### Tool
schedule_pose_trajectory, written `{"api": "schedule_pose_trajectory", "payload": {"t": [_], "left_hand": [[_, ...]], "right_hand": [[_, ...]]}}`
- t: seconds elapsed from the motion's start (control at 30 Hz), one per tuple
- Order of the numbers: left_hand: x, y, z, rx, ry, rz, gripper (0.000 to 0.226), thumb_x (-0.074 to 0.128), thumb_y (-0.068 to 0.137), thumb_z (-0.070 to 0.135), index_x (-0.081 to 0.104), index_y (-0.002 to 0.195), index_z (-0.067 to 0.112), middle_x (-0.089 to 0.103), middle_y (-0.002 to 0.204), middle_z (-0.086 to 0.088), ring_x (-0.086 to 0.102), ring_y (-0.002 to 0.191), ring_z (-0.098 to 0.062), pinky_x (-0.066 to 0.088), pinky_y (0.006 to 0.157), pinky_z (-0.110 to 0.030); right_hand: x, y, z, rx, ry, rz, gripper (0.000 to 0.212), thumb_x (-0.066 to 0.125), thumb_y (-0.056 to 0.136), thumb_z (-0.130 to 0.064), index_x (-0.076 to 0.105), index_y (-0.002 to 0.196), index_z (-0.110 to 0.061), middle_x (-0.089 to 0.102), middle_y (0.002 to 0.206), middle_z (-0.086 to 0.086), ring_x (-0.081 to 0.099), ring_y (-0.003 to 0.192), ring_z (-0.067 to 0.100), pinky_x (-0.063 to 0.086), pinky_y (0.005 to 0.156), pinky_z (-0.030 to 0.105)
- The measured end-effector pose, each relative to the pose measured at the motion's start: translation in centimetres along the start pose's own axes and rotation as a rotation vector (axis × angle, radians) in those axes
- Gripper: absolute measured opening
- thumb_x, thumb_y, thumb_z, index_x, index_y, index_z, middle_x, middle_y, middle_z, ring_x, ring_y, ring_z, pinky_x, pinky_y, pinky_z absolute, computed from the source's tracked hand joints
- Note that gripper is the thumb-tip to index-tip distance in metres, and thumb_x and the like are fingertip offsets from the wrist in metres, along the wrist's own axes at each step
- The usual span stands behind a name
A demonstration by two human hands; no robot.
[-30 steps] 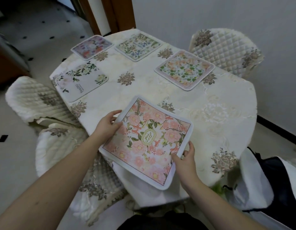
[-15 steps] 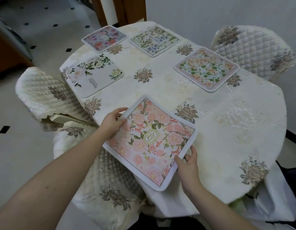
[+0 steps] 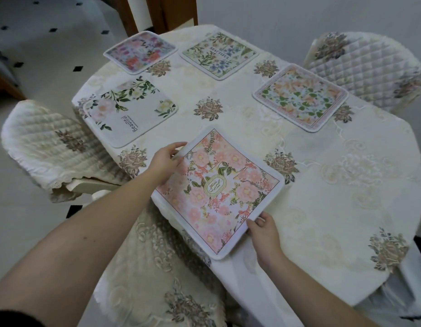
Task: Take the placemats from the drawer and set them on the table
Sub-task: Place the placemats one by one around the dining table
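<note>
Holding the pink placemat by two opposite edges, left hand and right hand both pinching it, flat over the near edge of the table, probably to square it.

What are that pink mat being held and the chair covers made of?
The pink mat looks like thin printed fabric or soft foam with a matte face and pale bound edge; it overhangs the table without drooping. The chair cover seems quilted padded cloth, stitched in diamonds.
</note>
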State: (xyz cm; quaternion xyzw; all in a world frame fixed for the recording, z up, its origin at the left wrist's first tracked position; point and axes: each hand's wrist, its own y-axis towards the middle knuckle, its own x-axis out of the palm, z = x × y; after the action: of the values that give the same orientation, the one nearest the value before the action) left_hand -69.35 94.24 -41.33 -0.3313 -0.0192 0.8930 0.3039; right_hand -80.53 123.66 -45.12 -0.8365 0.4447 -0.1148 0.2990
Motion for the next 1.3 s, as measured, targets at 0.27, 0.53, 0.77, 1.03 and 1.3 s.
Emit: {"api": "schedule_pose_trajectory", "payload": {"t": [0.27, 0.53, 0.77, 1.03, 1.3], "left_hand": [[1.1, 1.3, -2.3, -0.035, 0.062, -0.001, 0.04, 0.054, 0.098, 0.009, 0.06, 0.13, 0.033, 0.064, 0.097, 0.005, 0.057, 0.067, -0.013, 0.041, 0.048, -0.018], [1.3, 2.3, -3.2, -0.035, 0.115, 0.095, 0.03, 0.062, 0.094, 0.011, 0.066, 0.122, 0.02, 0.068, 0.109, 0.002, 0.065, 0.087, -0.018, 0.046, 0.065, -0.023], [1.9, 2.3, -4.0, -0.065, 0.143, 0.105, 0.041, 0.06, 0.093, 0.009, 0.059, 0.132, 0.02, 0.067, 0.119, -0.004, 0.065, 0.096, -0.024, 0.055, 0.083, -0.038], [5.3, -2.2, -4.2, 0.132, 0.282, 0.12, 0.037, 0.055, 0.094, 0.015, 0.061, 0.131, 0.012, 0.06, 0.134, -0.008, 0.054, 0.124, -0.027, 0.044, 0.105, -0.041], [12.2, -10.5, -5.6, 0.184, 0.529, -0.073, 0.054, 0.031, 0.103, 0.033, 0.028, 0.155, 0.02, 0.015, 0.166, -0.003, 0.006, 0.154, -0.023, 0.008, 0.124, -0.045]], "right_hand": [[0.3, 1.3, 0.2, 0.014, -0.083, -0.011, 0.01, 0.053, 0.095, -0.005, 0.056, 0.105, -0.005, 0.069, 0.095, 0.01, 0.067, 0.076, 0.022, 0.054, 0.061, 0.029], [-0.4, 2.4, 0.6, -0.013, -0.184, -0.001, 0.008, 0.057, 0.092, -0.006, 0.063, 0.098, -0.004, 0.072, 0.085, 0.014, 0.071, 0.07, 0.023, 0.057, 0.063, 0.03], [-0.6, 3.0, 1.0, -0.065, -0.269, 0.026, 0.009, 0.062, 0.092, -0.011, 0.062, 0.099, -0.006, 0.071, 0.081, 0.009, 0.072, 0.067, 0.021, 0.061, 0.069, 0.036], [-2.0, 1.4, 1.1, -0.332, -0.486, 0.12, 0.019, 0.053, 0.096, -0.013, 0.062, 0.111, -0.019, 0.066, 0.085, 0.001, 0.065, 0.075, 0.017, 0.046, 0.061, 0.02], [-1.5, 1.3, 4.5, -0.867, -1.133, -0.237, 0.042, 0.046, 0.092, -0.018, 0.059, 0.132, -0.013, 0.06, 0.134, 0.003, 0.054, 0.125, 0.021, 0.04, 0.108, 0.035]]}}
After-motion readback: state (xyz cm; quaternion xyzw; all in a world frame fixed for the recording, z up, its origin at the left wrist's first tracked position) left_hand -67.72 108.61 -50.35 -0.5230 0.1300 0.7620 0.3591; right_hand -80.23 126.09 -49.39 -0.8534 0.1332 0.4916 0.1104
